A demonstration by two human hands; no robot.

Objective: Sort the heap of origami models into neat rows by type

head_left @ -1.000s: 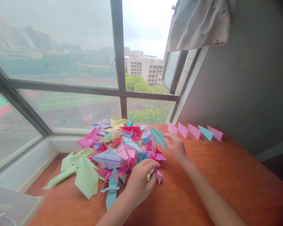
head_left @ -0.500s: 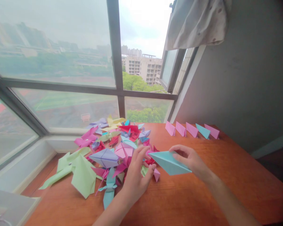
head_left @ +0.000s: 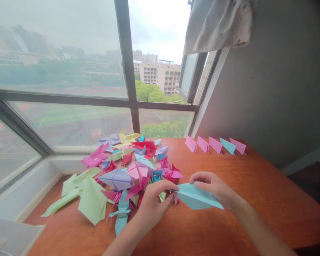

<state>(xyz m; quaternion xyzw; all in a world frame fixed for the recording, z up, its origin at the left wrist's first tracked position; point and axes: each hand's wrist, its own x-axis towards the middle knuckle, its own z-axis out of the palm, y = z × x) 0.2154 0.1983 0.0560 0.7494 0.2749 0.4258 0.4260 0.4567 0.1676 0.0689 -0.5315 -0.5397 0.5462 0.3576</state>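
Observation:
A light-blue folded paper plane is held above the front of the table, its pointed nose toward the left. My left hand pinches that nose between thumb and fingers. At the plane's upper right edge, my right hand grips the paper, thumb and fingers closed on it. Just behind my left hand spreads a pile of colourful origami, with a pink folded piece, a lilac piece and a light-blue paper crane close by. My left hand hides part of the pile.
Several pink paper planes and one light-blue plane stand in a row at the back right of the brown table. A large green pinwheel lies at the left edge. Windows rise behind.
My left hand has closed on the plane's nose; before, its fingers were spread beside it. The plane and my right hand have moved slightly lower and to the right.

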